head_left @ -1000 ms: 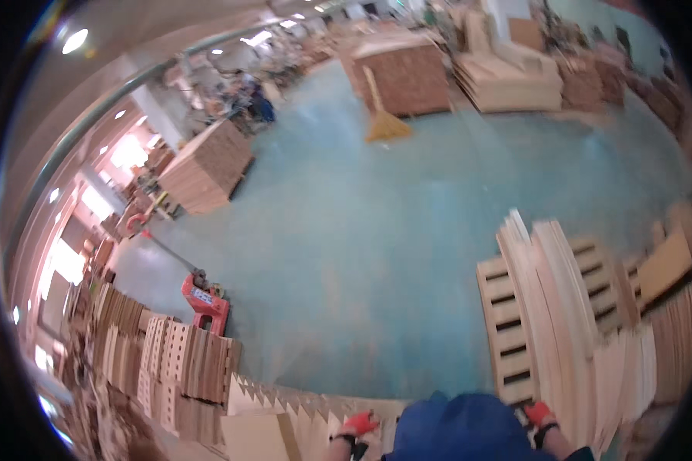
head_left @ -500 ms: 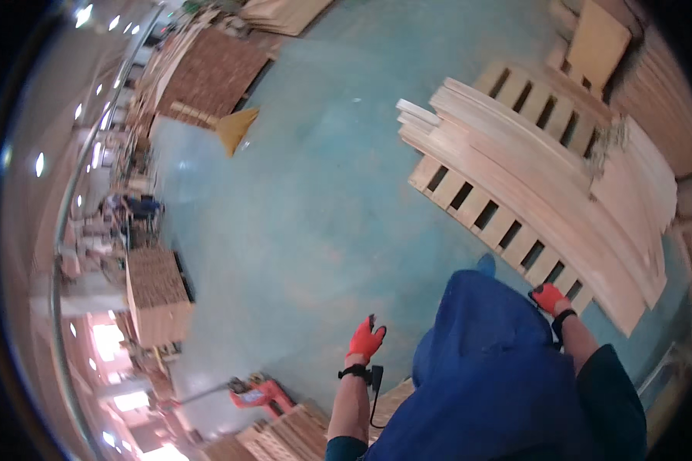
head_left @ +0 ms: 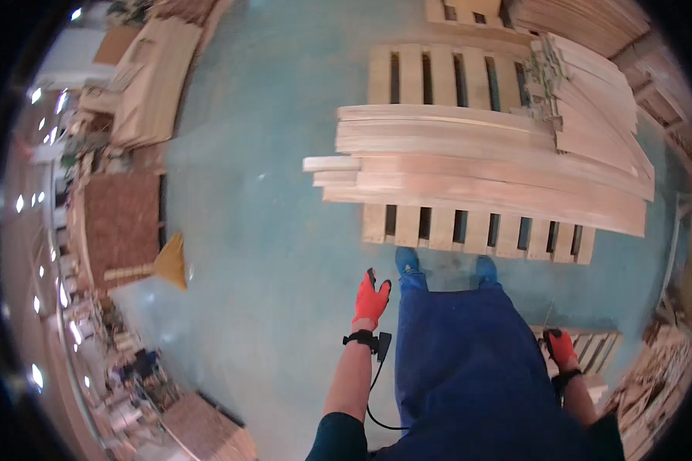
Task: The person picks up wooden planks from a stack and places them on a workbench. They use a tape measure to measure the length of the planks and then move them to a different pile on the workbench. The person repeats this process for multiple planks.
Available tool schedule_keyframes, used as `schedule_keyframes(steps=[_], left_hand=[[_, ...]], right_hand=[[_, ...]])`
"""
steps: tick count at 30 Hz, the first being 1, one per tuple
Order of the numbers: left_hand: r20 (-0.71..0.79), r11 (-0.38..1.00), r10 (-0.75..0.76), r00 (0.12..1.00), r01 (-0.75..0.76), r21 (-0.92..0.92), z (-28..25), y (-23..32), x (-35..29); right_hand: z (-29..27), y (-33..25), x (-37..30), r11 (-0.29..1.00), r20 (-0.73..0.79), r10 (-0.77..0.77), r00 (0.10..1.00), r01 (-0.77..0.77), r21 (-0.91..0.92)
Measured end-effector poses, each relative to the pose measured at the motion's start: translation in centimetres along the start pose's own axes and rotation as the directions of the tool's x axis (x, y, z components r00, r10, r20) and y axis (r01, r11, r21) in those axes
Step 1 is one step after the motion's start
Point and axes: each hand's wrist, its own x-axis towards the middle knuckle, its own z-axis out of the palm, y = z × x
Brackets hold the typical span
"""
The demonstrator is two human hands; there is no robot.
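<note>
My left hand (head_left: pixel 371 300), in a red glove with dark fingertips, hangs over the floor left of my blue apron. Its thumb and fingers are apart, with nothing between them. On the right side of the apron, my right hand (head_left: pixel 563 348) wears the same kind of glove. Its fingers are loosely bent and partly hidden, and no held thing shows. Ahead of me, long pale wooden boards (head_left: pixel 454 173) lie stacked across a slatted wooden pallet (head_left: pixel 475 230). Both hands are apart from the boards. My blue-covered shoes stand at the pallet's near edge.
Shorter boards (head_left: pixel 592 96) are piled at the stack's far right. A yellow, wedge-shaped thing (head_left: pixel 171 262) stands on the floor at left, beside a brown-topped stack (head_left: pixel 123 227). Another slatted wooden piece (head_left: pixel 596 349) lies near my right hand, with scrap wood (head_left: pixel 653 369) beyond.
My view has turned to the right, so the board stack now lies straight ahead. Both my shoes have come into sight by the pallet. My left hand stays open.
</note>
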Motion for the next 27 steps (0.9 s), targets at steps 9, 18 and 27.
schedule_keyframes(steps=[9, 18, 27], left_hand=[[0.117, 0.953, -0.017, 0.993, 0.051, -0.297, 5.6, 3.8, 24.0], [0.107, 0.984, 0.178, 0.978, -0.178, -0.013, 12.5, 7.5, 40.0], [0.145, 0.931, -0.075, 0.987, 0.121, -0.345, 17.1, 11.4, 43.6]], right_hand=[[21.4, 6.3, -15.3, 0.683, 0.108, 0.578, 0.809, -0.552, 0.478], [27.9, -7.7, 19.8, 0.498, -0.106, 0.53, 0.841, -0.208, 0.842], [22.2, -12.7, 39.1, 0.466, -0.263, 0.618, 0.741, -0.075, 0.882]])
